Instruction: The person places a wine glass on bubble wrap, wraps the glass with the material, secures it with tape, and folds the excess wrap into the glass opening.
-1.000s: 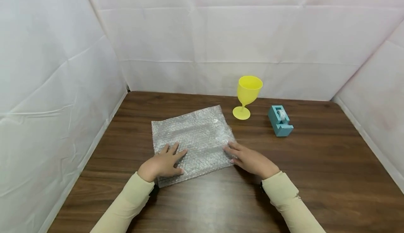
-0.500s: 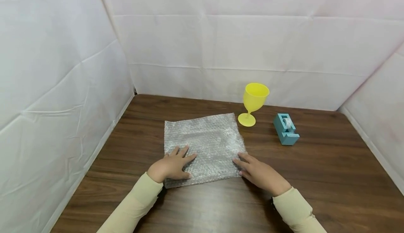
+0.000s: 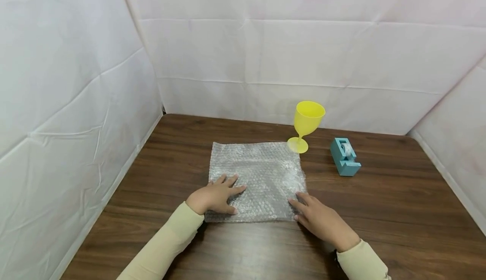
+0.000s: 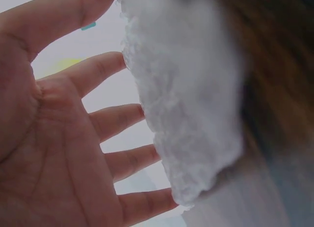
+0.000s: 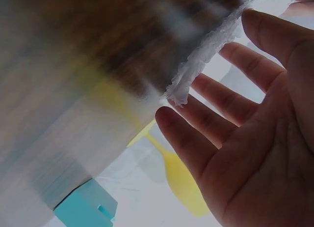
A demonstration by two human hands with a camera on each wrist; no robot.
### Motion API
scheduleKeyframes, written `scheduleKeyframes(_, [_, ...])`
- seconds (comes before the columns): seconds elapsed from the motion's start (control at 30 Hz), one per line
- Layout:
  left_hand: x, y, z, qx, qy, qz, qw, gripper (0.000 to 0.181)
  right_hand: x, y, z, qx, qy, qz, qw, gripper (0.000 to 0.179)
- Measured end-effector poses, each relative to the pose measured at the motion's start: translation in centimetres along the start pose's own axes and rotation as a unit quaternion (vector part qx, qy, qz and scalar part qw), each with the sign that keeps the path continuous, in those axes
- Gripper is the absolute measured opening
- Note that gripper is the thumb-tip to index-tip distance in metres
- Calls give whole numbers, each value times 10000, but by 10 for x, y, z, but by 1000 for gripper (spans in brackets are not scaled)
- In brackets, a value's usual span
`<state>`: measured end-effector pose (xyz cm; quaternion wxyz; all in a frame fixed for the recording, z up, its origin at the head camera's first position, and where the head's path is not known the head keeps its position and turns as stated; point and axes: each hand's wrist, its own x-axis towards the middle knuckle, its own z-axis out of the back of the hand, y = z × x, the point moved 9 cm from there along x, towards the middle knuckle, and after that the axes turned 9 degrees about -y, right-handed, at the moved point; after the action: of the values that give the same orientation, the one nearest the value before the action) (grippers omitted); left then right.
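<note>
A sheet of clear bubble wrap (image 3: 262,166) lies flat on the dark wooden table, its near edge roughly parallel to the viewer. On its left part my left hand (image 3: 217,195) rests with fingers spread; in the left wrist view the fingertips (image 4: 135,111) touch the bubble wrap's edge. My right hand (image 3: 322,219) touches the lower right edge of the sheet with loosely straight fingers. The yellow goblet (image 3: 307,119) stands upright at the sheet's far right corner, which overlaps its foot in the head view.
A teal tape dispenser (image 3: 344,157) with a roll of clear tape stands on the table (image 3: 398,195) to the right of the goblet. White fabric walls (image 3: 296,52) enclose the table at the back and both sides.
Both hands have slid the bubble wrap to the right and turned it clockwise, so its edges sit squarer and its far right corner reaches the goblet's foot. The camera view has also shifted.
</note>
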<state>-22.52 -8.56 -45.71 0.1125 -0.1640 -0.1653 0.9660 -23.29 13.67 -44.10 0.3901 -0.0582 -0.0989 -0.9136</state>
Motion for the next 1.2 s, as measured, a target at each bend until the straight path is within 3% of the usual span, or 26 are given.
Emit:
scheduleKeyframes(0.2, [0,1,-3,29,-75,76,9999,71,2,0,-2,-134,-67,203,9997,42])
scheduleKeyframes(0.57, [-1,-14,-10,381,23,-180,9991,74,-14,1,-1,-92,-53,75,9999,40])
scheduleKeyframes(0.73, [-2,-18,-6,220,40,-225,9995,72,-16,2,3,-187,-135,216,9995,41])
scheduleKeyframes(0.9, [8,-22,13,-103,-191,-343,9992,69,-4,-4,19,-152,-400,307,9986,45])
scheduleKeyframes(1.03, [26,-25,43,-217,-724,-413,9963,69,16,-29,37,177,-705,-136,9973,56])
scheduleKeyframes(1.13, [38,-31,69,-685,-1130,-560,9896,71,33,-55,50,672,-1018,-575,9909,62])
scheduleKeyframes(1.2, [44,-36,84,-1066,-1229,-717,9841,72,44,-73,56,1090,-1187,-894,9829,65])
